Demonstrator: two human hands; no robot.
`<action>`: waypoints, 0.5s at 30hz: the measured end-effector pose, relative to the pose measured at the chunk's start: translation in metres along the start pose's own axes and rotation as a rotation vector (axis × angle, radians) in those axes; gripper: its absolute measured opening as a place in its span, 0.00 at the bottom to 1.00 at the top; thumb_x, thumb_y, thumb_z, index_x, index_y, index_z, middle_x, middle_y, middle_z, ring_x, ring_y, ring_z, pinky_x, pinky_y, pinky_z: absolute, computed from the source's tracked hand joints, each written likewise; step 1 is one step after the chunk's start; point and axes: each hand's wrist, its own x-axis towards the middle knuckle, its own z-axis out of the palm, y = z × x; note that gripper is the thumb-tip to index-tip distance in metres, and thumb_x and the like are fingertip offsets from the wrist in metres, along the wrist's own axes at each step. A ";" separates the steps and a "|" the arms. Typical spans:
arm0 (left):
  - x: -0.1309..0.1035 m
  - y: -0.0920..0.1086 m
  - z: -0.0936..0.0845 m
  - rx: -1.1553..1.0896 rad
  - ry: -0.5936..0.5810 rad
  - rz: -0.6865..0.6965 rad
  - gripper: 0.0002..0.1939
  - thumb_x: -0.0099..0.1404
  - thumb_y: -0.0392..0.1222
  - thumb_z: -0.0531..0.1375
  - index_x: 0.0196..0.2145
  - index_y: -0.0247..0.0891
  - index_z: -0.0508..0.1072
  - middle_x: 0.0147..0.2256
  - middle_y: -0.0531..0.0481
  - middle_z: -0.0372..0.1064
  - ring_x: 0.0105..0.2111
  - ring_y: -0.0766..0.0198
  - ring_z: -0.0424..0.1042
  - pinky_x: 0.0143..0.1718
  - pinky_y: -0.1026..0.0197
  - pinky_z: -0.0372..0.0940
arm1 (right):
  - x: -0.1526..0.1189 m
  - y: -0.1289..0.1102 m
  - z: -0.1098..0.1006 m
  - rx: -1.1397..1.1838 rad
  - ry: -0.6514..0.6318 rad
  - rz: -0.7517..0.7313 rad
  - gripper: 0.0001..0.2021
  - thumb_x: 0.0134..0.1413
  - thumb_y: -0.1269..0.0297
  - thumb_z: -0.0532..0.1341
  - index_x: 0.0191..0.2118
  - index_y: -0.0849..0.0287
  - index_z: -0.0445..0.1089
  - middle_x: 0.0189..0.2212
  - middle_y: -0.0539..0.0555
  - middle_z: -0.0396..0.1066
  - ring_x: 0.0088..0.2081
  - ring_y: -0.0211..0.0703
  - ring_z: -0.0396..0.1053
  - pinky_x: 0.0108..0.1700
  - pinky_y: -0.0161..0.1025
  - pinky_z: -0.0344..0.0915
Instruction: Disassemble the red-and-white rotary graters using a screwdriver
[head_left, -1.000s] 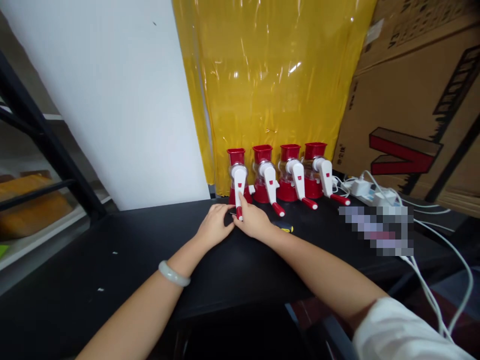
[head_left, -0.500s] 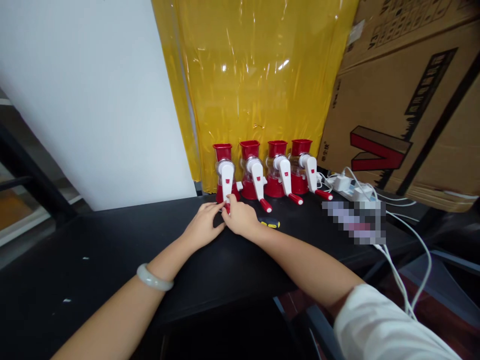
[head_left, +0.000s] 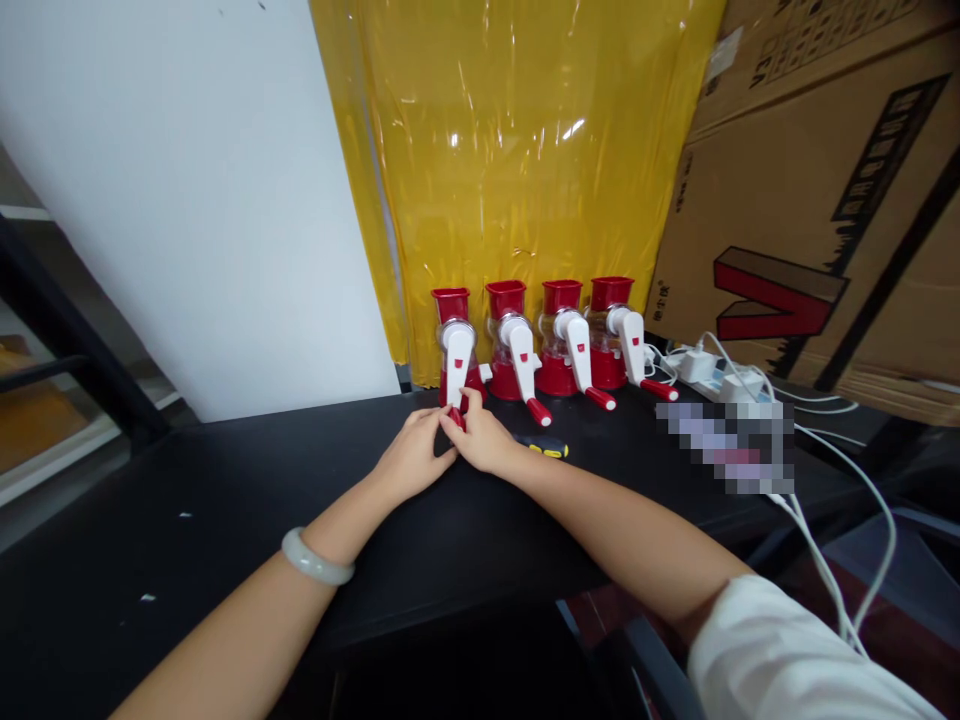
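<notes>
Several red and white rotary graters stand in a row along the back of the black table. The leftmost rotary grater [head_left: 452, 306] has its white crank arm [head_left: 458, 358] hanging down towards me. Both hands meet at the red handle [head_left: 455, 417] on the end of that crank. My left hand [head_left: 411, 456] closes on the handle from the left. From the right, my right hand [head_left: 481, 436] has its thumb and fingers curled at the same handle. Most of the handle is hidden by the fingers. Just right of my right hand lies a black and yellow screwdriver handle [head_left: 553, 448], partly covered.
To the right, a white power strip [head_left: 720, 378] with plugs and white cables [head_left: 814, 570] lies on the table [head_left: 247, 520]. Behind are a white panel [head_left: 202, 200], yellow plastic film [head_left: 517, 170] and a large cardboard box [head_left: 795, 200]. Small white scraps lie at left.
The view has swung slightly left, so everything sits a little further right. My hands stay at the leftmost grater's crank handle, with only slight finger movement.
</notes>
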 end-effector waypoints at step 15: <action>-0.001 0.012 -0.004 0.034 0.038 -0.078 0.29 0.61 0.33 0.56 0.61 0.31 0.64 0.53 0.35 0.71 0.53 0.49 0.70 0.55 0.47 0.66 | -0.011 -0.016 0.000 -0.439 -0.079 -0.114 0.20 0.67 0.56 0.47 0.57 0.66 0.53 0.40 0.65 0.76 0.38 0.54 0.77 0.38 0.45 0.68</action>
